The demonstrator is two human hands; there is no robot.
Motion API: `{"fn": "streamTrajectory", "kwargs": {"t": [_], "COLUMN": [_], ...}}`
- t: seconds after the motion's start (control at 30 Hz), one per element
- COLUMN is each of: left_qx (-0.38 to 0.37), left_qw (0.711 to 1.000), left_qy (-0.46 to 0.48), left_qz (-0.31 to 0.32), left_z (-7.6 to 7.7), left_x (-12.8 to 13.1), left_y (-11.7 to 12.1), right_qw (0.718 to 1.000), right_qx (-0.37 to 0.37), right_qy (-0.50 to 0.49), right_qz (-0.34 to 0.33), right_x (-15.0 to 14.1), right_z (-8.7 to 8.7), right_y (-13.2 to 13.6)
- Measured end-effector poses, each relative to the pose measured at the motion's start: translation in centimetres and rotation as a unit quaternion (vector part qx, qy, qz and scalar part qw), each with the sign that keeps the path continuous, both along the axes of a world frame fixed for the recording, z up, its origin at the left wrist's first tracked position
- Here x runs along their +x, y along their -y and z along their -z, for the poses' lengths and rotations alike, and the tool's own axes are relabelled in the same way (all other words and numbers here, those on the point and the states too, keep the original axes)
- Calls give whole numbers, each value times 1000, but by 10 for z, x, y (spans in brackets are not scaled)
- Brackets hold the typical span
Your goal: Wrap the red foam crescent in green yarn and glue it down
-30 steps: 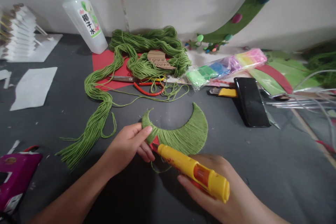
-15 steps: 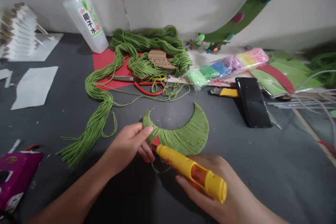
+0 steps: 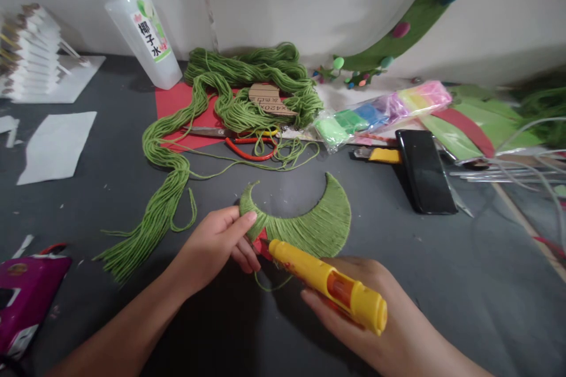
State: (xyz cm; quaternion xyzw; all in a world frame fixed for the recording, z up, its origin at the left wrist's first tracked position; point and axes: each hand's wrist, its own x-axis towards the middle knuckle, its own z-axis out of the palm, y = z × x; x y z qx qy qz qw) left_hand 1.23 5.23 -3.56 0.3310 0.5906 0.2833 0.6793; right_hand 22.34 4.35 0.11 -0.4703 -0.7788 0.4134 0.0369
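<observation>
A crescent shape wrapped in green yarn [image 3: 309, 221] lies on the dark table in front of me, a bit of red card showing at its lower left edge. My left hand [image 3: 216, 244] pinches that left edge, thumb on top of the yarn. My right hand [image 3: 375, 312] is wrapped round a yellow glue gun [image 3: 327, 284]. Its nozzle points at the red patch beside my left fingers. A loose end of green yarn curls on the table just below the nozzle.
A big skein of green yarn [image 3: 230, 100] trails from the back toward the left, over red paper and red-handled scissors [image 3: 247, 144]. Behind stand a white bottle [image 3: 139, 26], a pack of coloured clay [image 3: 380, 109], a black phone [image 3: 423, 171], a yellow utility knife [image 3: 378, 155]. A magenta tool [image 3: 22, 297] lies at the lower left.
The glue gun's nozzle has shifted slightly right along the crescent's lower edge. My left hand keeps its pinch in the same place.
</observation>
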Motion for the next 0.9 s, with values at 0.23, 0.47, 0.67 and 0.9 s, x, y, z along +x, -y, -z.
{"fn": "streamTrajectory", "kwargs": {"t": [0.23, 0.47, 0.67, 0.9], "left_qx": [3, 11, 25, 53], "left_qw": [1000, 1000, 998, 998], "left_qy": [-10, -8, -3, -17], "left_qz": [2, -1, -61, -35], "left_z": [-1, 0, -1, -4], "left_x": [0, -1, -4, -6], "left_y": [0, 1, -2, -2], "right_qw": [1000, 998, 978, 936], "right_qx": [-4, 23, 90, 123], "right_qy": [16, 7, -19, 64], "right_qz": [-6, -49, -189, -324], "right_x": [1, 7, 7, -5], "right_z": [0, -14, -27, -6], "right_y": [0, 1, 1, 21]}}
